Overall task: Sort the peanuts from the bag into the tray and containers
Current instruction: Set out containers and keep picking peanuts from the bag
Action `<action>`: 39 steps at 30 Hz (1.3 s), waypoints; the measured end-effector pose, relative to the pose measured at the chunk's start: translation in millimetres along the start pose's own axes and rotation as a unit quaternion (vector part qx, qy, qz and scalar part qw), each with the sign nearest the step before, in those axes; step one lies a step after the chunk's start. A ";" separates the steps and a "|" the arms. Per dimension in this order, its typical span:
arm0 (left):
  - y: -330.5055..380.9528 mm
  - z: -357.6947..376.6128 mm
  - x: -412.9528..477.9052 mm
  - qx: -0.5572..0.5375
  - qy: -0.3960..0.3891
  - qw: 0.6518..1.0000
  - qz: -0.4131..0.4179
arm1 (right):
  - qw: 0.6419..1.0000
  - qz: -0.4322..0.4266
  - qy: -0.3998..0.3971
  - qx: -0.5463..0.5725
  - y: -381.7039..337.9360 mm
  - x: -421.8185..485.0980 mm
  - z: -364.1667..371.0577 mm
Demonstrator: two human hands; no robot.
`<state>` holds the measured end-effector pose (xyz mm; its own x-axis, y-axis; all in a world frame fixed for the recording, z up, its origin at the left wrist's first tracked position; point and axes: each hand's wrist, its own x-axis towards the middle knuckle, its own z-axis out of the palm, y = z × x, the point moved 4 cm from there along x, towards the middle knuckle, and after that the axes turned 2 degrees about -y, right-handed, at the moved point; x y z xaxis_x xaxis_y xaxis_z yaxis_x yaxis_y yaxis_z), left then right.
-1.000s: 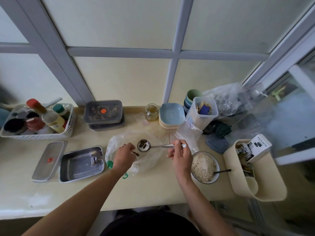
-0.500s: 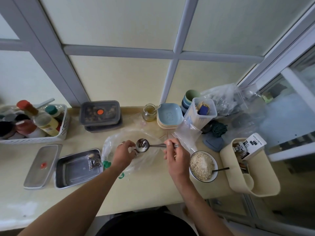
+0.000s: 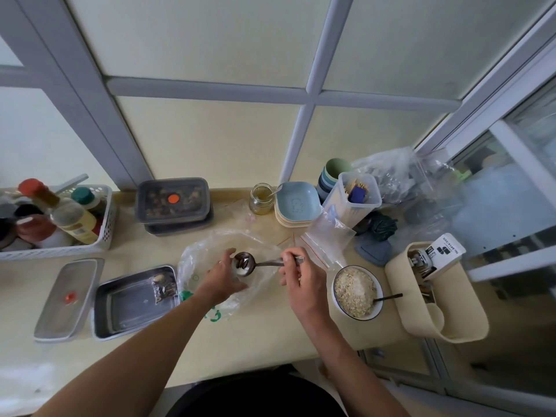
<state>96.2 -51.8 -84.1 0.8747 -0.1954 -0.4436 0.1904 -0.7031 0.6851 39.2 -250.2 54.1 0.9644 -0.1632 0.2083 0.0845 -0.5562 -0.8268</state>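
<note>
over bag [image 3: 210,251]: spoon [image 3: 245,263] with peanuts [image 3: 242,262], between hands.

A pale yellow counter [image 3: 264,332] runs under the window and carries everything. Left of the left hand [image 3: 222,279] sit an open metal tray [image 3: 120,322], a lid [image 3: 64,299] with a red dot beside it, and farther back a white basket [image 3: 103,236] of bottles and two stacked lidded containers [image 3: 173,203]. Under both hands lies a clear plastic bag [image 3: 195,260]; right of the right hand [image 3: 302,281] stands a bowl [image 3: 338,305] of oats, and beyond the hands a glass jar [image 3: 261,200], stacked plates [image 3: 298,206] and a clear tub [image 3: 353,203].
</note>
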 end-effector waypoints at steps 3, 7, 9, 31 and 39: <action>2.0 2.0 0.2 0.032 0.020 0.999 0.000 | 1.000 0.001 -0.007 -0.004 -1.3 0.5 -0.4; 2.3 -1.3 4.0 0.001 0.058 0.998 -0.007 | 0.994 -0.098 -0.039 -0.033 -13.1 -1.8 -1.5; 2.0 -2.8 6.6 -0.012 0.071 0.997 0.001 | 0.982 -0.167 -0.058 -0.069 -18.0 -4.9 1.8; 13.4 -17.0 3.1 -0.073 0.071 0.995 0.007 | 0.960 -0.256 -0.085 -0.075 -25.0 -15.5 3.4; 5.8 -21.3 -4.4 -0.023 0.058 0.998 0.025 | 0.980 0.165 0.050 0.099 32.3 -5.7 3.8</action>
<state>102.9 -40.5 -65.9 0.9285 -0.1478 -0.3407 0.1629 -0.6623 0.7313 37.3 -264.1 24.3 0.9188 -0.3921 -0.0450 -0.1706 -0.2918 -0.9412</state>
